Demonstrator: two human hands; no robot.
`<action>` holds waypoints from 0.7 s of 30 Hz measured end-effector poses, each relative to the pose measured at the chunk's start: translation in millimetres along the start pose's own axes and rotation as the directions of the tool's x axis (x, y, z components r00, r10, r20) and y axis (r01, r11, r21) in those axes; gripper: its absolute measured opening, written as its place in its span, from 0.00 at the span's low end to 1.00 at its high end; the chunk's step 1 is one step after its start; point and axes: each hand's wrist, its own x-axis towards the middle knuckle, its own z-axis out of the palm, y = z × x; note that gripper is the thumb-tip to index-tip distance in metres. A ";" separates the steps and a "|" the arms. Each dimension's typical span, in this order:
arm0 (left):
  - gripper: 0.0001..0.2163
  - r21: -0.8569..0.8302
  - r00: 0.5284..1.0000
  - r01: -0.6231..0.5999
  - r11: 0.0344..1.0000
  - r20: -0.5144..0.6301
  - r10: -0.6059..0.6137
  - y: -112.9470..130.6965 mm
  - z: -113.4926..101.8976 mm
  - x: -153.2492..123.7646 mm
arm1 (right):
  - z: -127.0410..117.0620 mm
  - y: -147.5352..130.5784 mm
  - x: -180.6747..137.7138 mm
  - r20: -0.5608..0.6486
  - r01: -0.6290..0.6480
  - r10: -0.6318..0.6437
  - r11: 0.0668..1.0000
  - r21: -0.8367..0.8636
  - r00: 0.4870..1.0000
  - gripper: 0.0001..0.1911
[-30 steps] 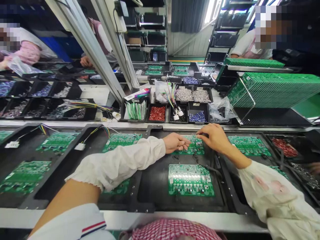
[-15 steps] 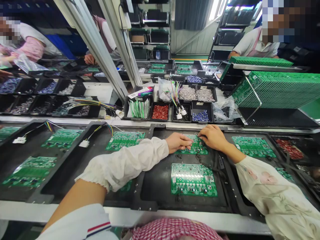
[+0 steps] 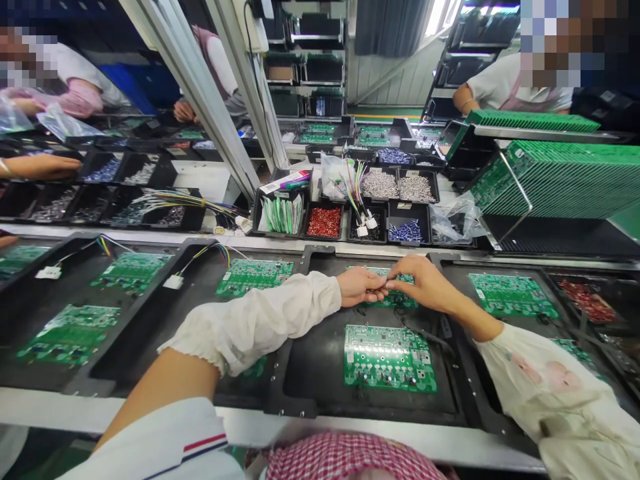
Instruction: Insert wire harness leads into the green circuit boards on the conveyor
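Black tray (image 3: 317, 363), upper circuit board (image 3: 403, 302) beneath the fingers (image 3: 374, 283).

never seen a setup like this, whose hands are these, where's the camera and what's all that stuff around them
There's no machine arm here: these are a person's own bare hands, seen from a camera worn on their head, looking forward and down. The left hand and right hand bring their fingertips together over a green circuit board; anything pinched there is too small to tell. A second board lies nearer the person in the same black tray. Beyond are bins of small red parts and blue parts.
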 end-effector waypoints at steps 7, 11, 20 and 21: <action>0.07 0.021 1.000 0.013 1.000 0.006 -0.014 1.0 -0.9 -9.5 | 6.4 20.2 6.4 0.009 -0.086 0.093 0.950 -0.299 0.996 0.11; 0.05 0.045 1.000 -0.005 0.999 0.012 0.005 0.9 -1.2 -10.2 | 8.1 21.3 5.9 0.046 -0.080 0.104 0.926 -0.368 0.994 0.13; 0.02 0.044 0.997 -0.070 0.997 -0.035 0.072 -1.7 -3.8 -10.8 | 9.0 18.0 7.2 0.047 -0.088 0.117 0.910 -0.406 0.992 0.14; 0.04 0.031 0.997 -0.066 0.997 -0.031 0.067 -1.8 -4.1 -11.3 | 9.3 18.2 7.1 0.046 -0.089 0.118 0.910 -0.404 0.992 0.14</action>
